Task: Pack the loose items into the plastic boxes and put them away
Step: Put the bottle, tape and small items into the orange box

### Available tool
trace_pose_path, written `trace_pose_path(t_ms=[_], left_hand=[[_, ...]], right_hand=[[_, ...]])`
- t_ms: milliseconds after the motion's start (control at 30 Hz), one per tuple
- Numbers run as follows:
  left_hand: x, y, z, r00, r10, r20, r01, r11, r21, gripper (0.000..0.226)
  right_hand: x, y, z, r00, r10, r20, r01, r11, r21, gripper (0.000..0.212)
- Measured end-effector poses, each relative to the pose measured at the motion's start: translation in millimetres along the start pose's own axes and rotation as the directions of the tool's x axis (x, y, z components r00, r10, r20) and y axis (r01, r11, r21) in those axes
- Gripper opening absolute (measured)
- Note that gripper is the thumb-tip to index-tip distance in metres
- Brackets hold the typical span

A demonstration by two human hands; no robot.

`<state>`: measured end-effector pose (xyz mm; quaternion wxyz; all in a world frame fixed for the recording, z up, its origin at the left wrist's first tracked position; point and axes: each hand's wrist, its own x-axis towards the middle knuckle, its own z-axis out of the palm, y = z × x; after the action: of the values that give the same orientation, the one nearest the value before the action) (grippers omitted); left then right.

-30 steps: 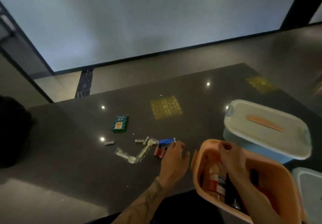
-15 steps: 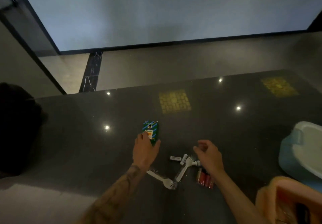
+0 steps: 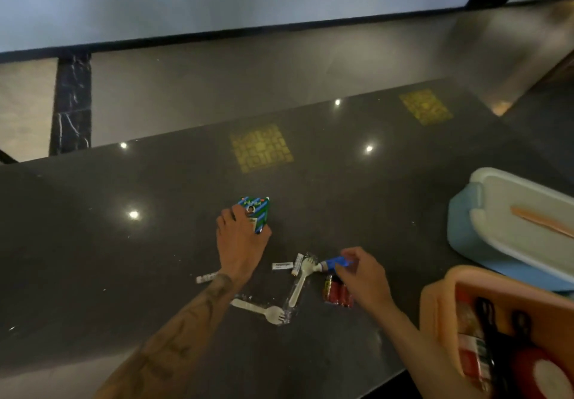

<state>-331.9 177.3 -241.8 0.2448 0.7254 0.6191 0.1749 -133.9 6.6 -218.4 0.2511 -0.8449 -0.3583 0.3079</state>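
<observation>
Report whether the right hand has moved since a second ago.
Yes. The right hand left the orange box and went left to the small blue item beside the white fork, which it pinches.

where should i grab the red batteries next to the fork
Pinch across the two outer long sides, coming straight down from above. The red batteries lie flat on the table, side by side like one block. The right hand is nearest, though it pinches the blue tube.
</observation>
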Motion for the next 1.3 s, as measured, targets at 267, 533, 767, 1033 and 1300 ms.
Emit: trace_pose_path(t_ms=[267,533,767,1033,1300], left_hand=[[-60,43,10,0.99,0.116,0.079,-0.109,0.99,-0.089,0.044],[-113,105,15,0.98,0.193,0.052,-0.186,0.975,-0.117,0.05],[-184,225,28,0.918,0.396,0.019,-0.389,0.908,-0.153,0.048],[-292,316,110,0.805,0.565,0.18,-0.566,0.823,-0.05,0.053],[-350,339,182,0.79,0.45,0.417,-0.503,0.864,0.021,0.083]], right_hand=[[-31,25,19,0.982,-0.141,0.128,0.157,0.98,-0.123,0.062],[-55,29,-36,0.978,-0.177,-0.112,0.18,0.983,0.02,0.062],[-89,95,-182,0.917,-0.232,-0.324,0.234,0.972,-0.034,0.059],[-118,209,-283,0.922,-0.111,-0.37,0.069,0.99,-0.123,0.064],[-132,255,-310,0.916,-0.059,-0.397,0.042,0.998,-0.051,0.06]])
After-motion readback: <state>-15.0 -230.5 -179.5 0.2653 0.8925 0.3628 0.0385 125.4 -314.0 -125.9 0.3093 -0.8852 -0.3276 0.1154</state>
